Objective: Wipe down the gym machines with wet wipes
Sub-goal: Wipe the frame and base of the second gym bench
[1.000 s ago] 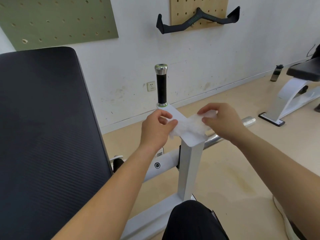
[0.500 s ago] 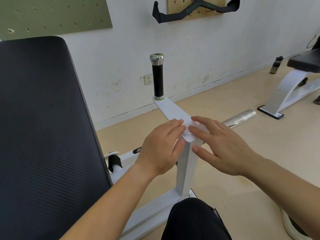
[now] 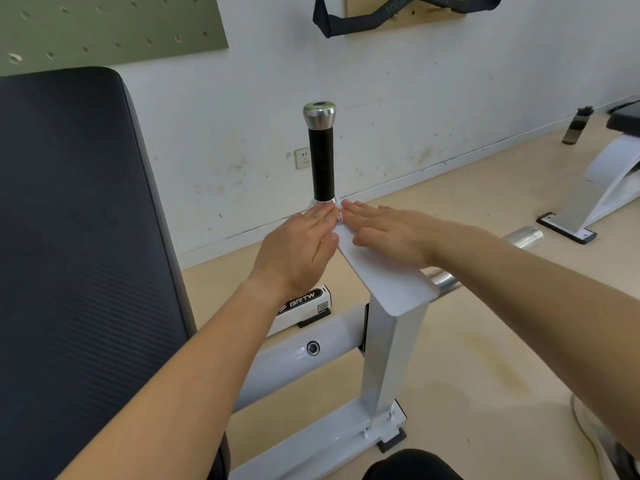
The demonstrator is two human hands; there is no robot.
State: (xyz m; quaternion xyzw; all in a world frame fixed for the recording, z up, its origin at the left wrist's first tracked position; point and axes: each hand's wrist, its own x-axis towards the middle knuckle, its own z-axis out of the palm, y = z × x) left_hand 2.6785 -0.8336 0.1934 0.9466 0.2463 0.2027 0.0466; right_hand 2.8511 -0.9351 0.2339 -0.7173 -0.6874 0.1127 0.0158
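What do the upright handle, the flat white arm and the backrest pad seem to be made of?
Upright handle: matte black sleeve, probably rubber or foam; its cap is polished metal, with mirror-like highlights. Flat white arm: glossy painted metal, likely steel, judging by its thin sheet edge and reflections. Backrest pad: black vinyl or synthetic leather with fine ribbing and a dull sheen.

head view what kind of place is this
Probably a gym or workout room: a black padded bench backrest, a white steel machine frame with an upright black-grip handle, and a black cable-attachment bar hanging on a wooden pegboard.
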